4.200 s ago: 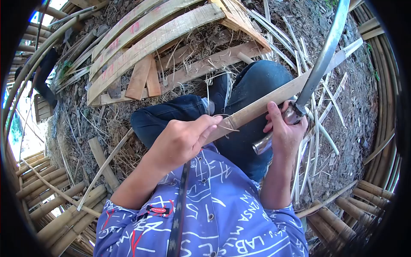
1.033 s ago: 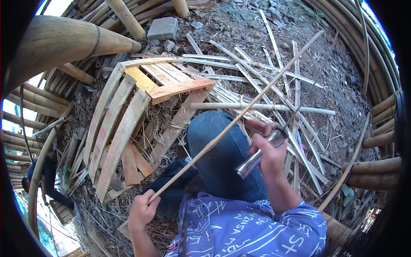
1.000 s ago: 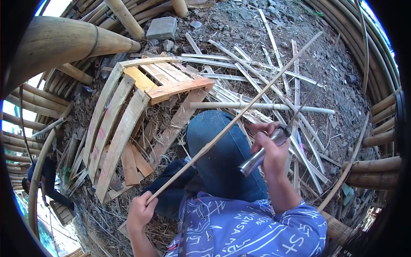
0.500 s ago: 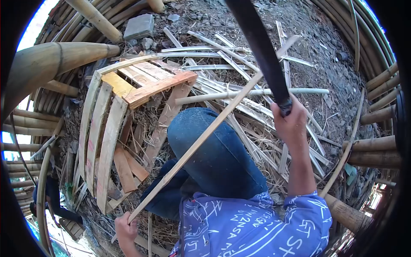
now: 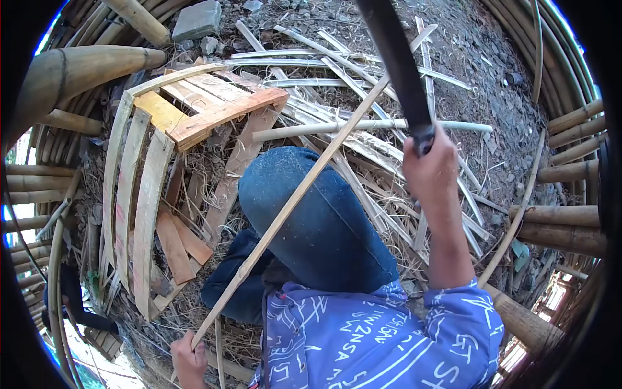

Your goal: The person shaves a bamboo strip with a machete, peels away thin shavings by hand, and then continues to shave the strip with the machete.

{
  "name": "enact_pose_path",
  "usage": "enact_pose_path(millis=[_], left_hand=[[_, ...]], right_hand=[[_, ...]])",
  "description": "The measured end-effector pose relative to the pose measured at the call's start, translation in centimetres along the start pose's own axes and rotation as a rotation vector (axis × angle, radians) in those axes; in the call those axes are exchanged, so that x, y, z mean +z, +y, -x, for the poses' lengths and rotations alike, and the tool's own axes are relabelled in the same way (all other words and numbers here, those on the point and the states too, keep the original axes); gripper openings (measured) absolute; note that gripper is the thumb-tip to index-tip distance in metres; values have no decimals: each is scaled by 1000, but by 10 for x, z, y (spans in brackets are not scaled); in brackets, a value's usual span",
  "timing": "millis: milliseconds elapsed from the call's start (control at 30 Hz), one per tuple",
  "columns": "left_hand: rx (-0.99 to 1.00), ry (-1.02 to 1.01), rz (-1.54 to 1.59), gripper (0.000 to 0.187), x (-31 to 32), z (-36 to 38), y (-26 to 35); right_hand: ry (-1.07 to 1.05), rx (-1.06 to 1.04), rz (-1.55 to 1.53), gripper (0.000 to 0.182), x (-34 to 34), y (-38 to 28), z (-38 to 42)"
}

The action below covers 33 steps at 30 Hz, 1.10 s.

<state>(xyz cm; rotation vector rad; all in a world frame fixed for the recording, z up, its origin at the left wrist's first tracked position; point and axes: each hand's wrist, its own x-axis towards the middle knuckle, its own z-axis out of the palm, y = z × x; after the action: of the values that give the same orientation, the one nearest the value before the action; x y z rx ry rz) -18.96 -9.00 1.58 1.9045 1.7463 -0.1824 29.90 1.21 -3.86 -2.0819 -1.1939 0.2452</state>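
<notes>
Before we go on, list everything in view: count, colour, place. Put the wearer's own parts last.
knife: one, dark, in the right hand
held strip: one, tan, from the left hand across the knee
loose strips: many, pale, on the ground beyond the knee
rod: one, pale, across the loose strips
slatted frame: one, pale and orange, left of the knee
block: one, grey, top left
bamboo poles: many, tan, both sides
green scrap: one, right
other person: one, dark clothes, far left
jeans: blue, centre
shirt: purple, bottom
left hand: one, lower left
right hand: one, right of centre
</notes>
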Motion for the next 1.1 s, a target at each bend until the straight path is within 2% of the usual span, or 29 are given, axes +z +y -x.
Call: enact_pose_path(millis=[33, 100, 200, 233, 267, 300, 333, 400, 433, 500, 533, 600, 633, 667, 700, 733, 833, 867, 1033, 1100], left_hand=[[-3, 4, 5, 62, -3, -1, 4], [-8, -79, 74, 62, -9, -3, 9], [-20, -101, 96, 55, -11, -1, 9], [-21, -108, 95, 55, -5, 16, -23], [-106, -154, 263, 32, 6, 46, -80], [-189, -192, 436, 53, 14, 62, -111], [-193, -185, 443, 53, 4, 51, -85], [-269, -389, 305, 46, -23, 35, -40], [-265, -391, 301, 46, -21, 36, -47], [-476, -476, 374, 32, -17, 38, -60], [-477, -480, 374, 32, -13, 39, -57], [-238, -219, 174, 27, -3, 47, -40], [-237, -215, 171, 27, -3, 38, -12], [-123, -77, 217, 23, -6, 19, 26], [-9, 60, 263, 30, -8, 9, 45], [4, 59, 224, 28, -13, 6, 49], [-271, -289, 180, 27, -14, 30, -7], [-328, -347, 202, 28, -13, 35, -24], [-406, -413, 354, 42, -12, 44, -38], [-432, -405, 492, 49, -13, 47, -32]], right_hand=[[-14, -22, -1, 20, 2, -2, 5], [-175, -165, 41, 18, 2, -5, 18], [-68, -183, 175, 14, 0, 5, -2], [-46, -76, 172, 14, -1, 8, -12], [-36, 8, 139, 15, -2, 7, -15], [-21, 84, 105, 17, -3, 5, -18], [-40, 42, 126, 19, -1, 1, -14], [-40, -4, 154, 24, -2, -5, 0], [-37, 0, 155, 24, -4, -4, -1], [-118, 69, 116, 25, -8, 1, -3], [-121, 71, 119, 25, -8, 1, -3], [-130, 96, 82, 23, -6, 0, -2], [-128, 96, 78, 23, -8, 3, -6], [-164, 110, 82, 21, -11, 10, -13], [-202, 124, 88, 20, -14, 15, -20], [-165, 86, 168, 17, -14, 19, -26], [-165, 75, 126, 17, -5, 7, -13], [-162, 62, 94, 16, -4, 11, -9], [-238, 219, 119, 18, -12, 18, -26], [-205, 42, 82, 16, -7, 14, -9]])
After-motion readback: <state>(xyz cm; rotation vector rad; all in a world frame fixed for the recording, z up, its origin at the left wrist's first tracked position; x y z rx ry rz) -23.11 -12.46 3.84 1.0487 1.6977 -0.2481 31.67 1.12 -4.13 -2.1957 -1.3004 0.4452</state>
